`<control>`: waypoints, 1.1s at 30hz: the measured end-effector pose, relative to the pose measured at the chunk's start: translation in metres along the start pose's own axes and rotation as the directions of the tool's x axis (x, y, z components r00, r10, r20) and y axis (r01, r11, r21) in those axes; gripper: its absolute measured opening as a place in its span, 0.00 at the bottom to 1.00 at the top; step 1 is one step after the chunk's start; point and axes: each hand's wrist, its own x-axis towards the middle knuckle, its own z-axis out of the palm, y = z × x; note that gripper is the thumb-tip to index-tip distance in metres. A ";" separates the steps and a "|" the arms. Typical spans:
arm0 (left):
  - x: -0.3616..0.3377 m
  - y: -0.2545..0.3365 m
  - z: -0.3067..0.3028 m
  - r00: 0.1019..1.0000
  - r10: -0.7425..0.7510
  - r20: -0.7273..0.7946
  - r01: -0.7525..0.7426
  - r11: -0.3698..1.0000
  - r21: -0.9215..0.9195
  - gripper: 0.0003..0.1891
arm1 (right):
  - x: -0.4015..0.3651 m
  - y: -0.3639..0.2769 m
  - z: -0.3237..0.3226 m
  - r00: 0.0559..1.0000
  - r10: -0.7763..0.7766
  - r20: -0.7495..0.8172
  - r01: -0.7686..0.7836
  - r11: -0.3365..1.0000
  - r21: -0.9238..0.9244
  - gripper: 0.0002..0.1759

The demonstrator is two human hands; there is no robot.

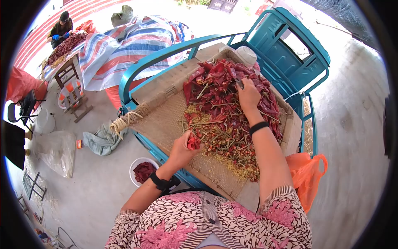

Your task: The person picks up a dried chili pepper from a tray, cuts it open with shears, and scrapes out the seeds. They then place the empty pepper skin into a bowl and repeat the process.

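My left hand (181, 150) is closed around some dried red chili pieces (193, 142), held above the near left part of a woven tray (159, 118). Over the heap of dried red chilies (215, 79), my right hand (250, 96) is closed with a small dark object (239, 84) at its fingertips, whose kind I cannot make out. Large chili pieces fill the far side of the tray. Nearer me lie broken bits, stems and yellow seeds (236, 168).
The tray rests on a teal cart (153, 58). An orange plastic bag (309, 174) hangs at right. On the floor at left stands a white bucket (144, 162) with chilies inside. A co-worker (62, 29) wearing blue gloves sits by another chili heap (68, 46) at far left.
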 end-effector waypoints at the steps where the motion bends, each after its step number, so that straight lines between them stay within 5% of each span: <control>1: 0.000 -0.001 0.000 1.000 0.005 0.002 -0.005 1.000 -0.019 0.16 | -0.002 -0.002 -0.007 0.998 -0.014 -0.056 0.020 0.994 0.109 0.10; 4: -0.001 -0.009 0.000 1.000 0.010 -0.003 -0.010 0.992 -0.128 0.17 | -0.013 -0.004 -0.024 0.976 -0.037 -0.214 0.143 0.851 0.505 0.09; 5: -0.002 -0.011 0.000 1.000 0.010 -0.006 -0.011 0.985 -0.170 0.17 | -0.023 -0.007 -0.035 0.998 0.061 -0.019 -0.033 0.746 0.665 0.09; 7: 0.002 0.001 0.001 0.962 0.254 -0.104 -0.266 0.956 -0.124 0.19 | -0.051 -0.041 -0.082 0.906 0.144 0.398 -0.420 0.424 0.803 0.09; 11: 0.021 0.026 0.006 0.825 0.544 -0.152 -0.542 0.838 0.061 0.19 | -0.095 -0.067 -0.092 0.814 0.009 0.581 -0.569 0.214 0.794 0.12; 12: 0.020 0.027 0.009 0.862 0.488 -0.139 -0.492 0.870 0.000 0.19 | -0.103 -0.074 -0.094 0.781 -0.015 0.624 -0.614 0.162 0.772 0.13; 17: 0.008 0.028 0.016 0.955 0.254 -0.151 -0.270 0.958 -0.097 0.17 | -0.131 -0.096 -0.094 0.798 0.043 0.602 -0.600 0.162 0.784 0.11; 22: 0.006 0.012 0.011 0.958 0.214 -0.192 -0.248 0.953 -0.175 0.15 | -0.145 -0.108 -0.096 0.889 0.009 0.458 -0.450 0.199 0.871 0.07; 28: 0.004 0.015 0.001 0.988 0.106 -0.113 -0.136 0.942 -0.307 0.16 | -0.143 -0.109 -0.102 0.881 -0.076 0.466 -0.415 0.346 0.841 0.06; 30: 0.002 0.022 0.006 0.992 0.005 -0.124 -0.064 0.875 -0.479 0.16 | -0.148 -0.110 -0.091 0.974 -0.213 0.081 0.075 0.637 0.767 0.09; 31: -0.001 0.032 0.009 0.990 -0.065 -0.123 -0.019 0.813 -0.581 0.15 | -0.151 -0.112 -0.087 0.940 -0.326 -0.094 0.312 0.720 0.620 0.11; 33: -0.004 0.038 0.011 0.984 -0.164 -0.075 0.072 0.737 -0.672 0.13 | -0.157 -0.113 -0.087 0.930 -0.351 -0.112 0.351 0.752 0.558 0.14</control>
